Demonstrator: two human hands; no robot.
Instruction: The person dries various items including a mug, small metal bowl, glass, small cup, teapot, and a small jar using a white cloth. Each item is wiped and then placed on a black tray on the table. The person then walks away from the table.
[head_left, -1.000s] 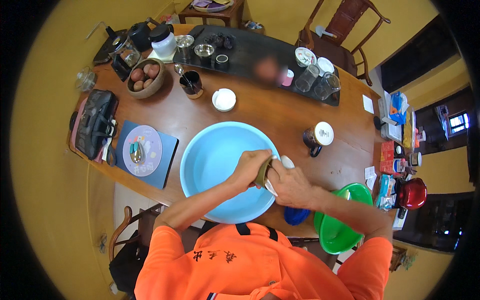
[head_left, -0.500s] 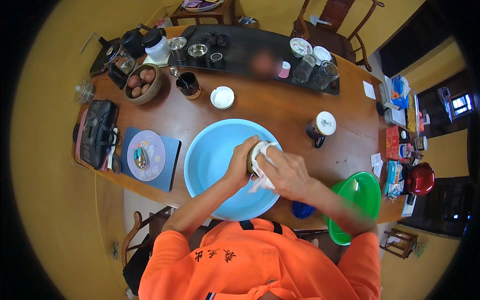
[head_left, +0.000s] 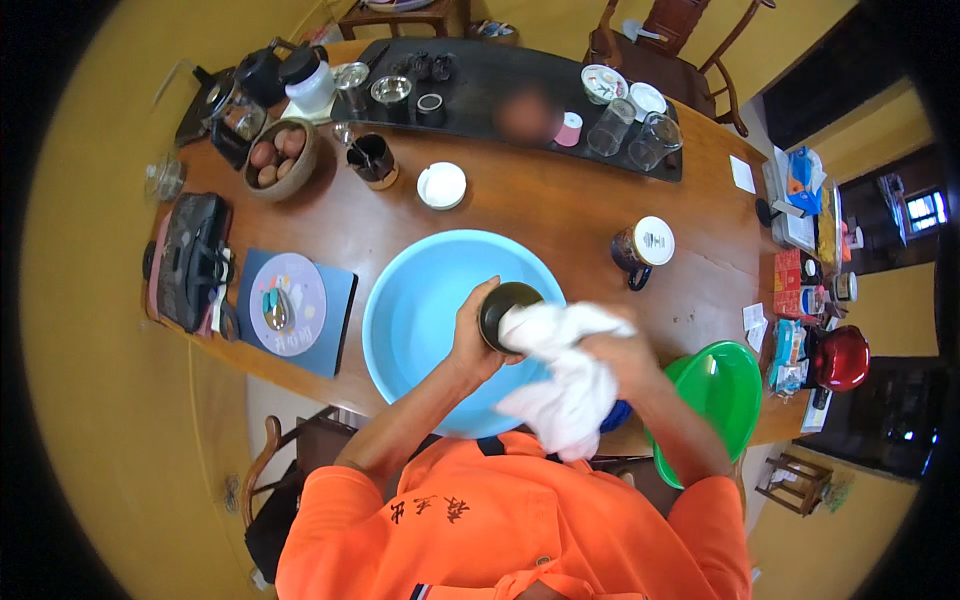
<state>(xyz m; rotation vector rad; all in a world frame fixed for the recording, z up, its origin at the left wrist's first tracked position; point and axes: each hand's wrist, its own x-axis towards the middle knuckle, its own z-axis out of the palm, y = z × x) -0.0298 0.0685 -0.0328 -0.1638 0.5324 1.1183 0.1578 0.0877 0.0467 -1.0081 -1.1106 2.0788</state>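
Note:
My left hand [head_left: 468,335] is closed around a dark, round cup [head_left: 496,308], held over the right part of a light blue basin [head_left: 412,300]. The cup's mouth is tilted up towards me and shows a dark inside. A white cloth [head_left: 570,385] hangs in loose folds from my right hand [head_left: 625,362], which is partly smeared by motion. One end of the cloth still lies at the cup's rim, while the rest drapes past the basin's right edge. Behind the cloth, part of a dark blue thing [head_left: 615,414] shows; its kind is hidden.
A green basin [head_left: 738,390] stands by my right forearm. Beyond the blue basin are a white ashtray-like dish [head_left: 441,186] and a lidded mug [head_left: 630,250]. A long black tray [head_left: 480,115] with glasses and small cups spans the far side. On the left lies a blue board [head_left: 335,310].
My right hand has moved right, drawing the cloth out of the cup, and the cloth now hangs spread out. My left hand keeps the cup, its dark mouth now visible.

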